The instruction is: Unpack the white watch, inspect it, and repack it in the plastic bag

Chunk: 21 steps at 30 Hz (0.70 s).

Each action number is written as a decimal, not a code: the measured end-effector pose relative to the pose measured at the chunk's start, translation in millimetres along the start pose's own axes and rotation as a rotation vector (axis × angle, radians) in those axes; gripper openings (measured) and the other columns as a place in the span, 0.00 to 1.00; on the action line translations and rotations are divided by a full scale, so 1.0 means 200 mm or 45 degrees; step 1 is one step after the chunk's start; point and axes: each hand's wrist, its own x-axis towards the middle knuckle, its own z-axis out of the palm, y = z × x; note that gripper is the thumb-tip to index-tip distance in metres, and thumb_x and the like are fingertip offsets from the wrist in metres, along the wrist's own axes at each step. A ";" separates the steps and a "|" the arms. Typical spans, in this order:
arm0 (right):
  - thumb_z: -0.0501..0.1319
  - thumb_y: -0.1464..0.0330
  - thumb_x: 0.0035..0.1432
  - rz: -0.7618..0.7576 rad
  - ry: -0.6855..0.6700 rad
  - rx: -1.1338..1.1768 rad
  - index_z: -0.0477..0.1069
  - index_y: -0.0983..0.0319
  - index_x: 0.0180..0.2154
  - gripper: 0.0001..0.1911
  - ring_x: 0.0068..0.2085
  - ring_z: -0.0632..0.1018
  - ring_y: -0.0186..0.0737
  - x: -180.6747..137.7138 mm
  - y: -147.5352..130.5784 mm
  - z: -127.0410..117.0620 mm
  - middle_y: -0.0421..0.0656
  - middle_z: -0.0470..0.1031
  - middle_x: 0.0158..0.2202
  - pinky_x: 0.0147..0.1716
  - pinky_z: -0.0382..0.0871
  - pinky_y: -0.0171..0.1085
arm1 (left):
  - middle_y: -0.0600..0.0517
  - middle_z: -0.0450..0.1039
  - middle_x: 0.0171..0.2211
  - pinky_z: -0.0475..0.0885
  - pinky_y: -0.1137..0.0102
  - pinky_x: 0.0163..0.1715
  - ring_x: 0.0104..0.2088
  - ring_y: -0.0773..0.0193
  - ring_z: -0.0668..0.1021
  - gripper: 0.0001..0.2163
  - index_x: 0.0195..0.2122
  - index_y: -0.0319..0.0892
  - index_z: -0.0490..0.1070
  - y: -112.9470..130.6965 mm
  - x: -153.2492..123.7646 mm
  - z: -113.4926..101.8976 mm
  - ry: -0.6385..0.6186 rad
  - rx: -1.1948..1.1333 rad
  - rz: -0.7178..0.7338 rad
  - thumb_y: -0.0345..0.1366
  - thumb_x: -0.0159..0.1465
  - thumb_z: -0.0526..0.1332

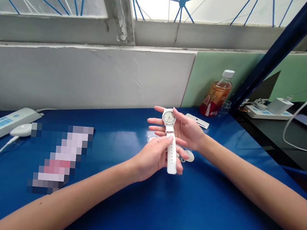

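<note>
A white wristwatch (169,117) is held above the blue tabletop, its round dial facing up and its strap hanging toward me. My left hand (153,154) pinches the strap, with the thumb on top and the fingers behind it. Behind the watch case lies my right hand (185,128), its fingers stretched out and its thumb at the edge of the dial. A round white piece (189,156) shows on the table just beyond my left fingertips. Beneath the hands, a clear object (151,137) is mostly hidden, so its kind is unclear.
A white slotted card (197,121) lies near a drink bottle (216,93) at the wall. White power strips stand left (9,123) and right (268,111), with cables. A pixelated object (62,157) lies on the left. A blue metal post (270,49) rises at the right.
</note>
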 end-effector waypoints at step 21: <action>0.38 0.54 0.71 -0.023 -0.047 -0.069 0.72 0.65 0.52 0.31 0.52 0.79 0.43 0.02 -0.07 0.05 0.51 0.76 0.55 0.58 0.66 0.44 | 0.37 0.79 0.36 0.77 0.62 0.40 0.35 0.55 0.83 0.18 0.40 0.31 0.72 0.01 0.03 -0.01 0.061 -0.035 -0.034 0.44 0.72 0.54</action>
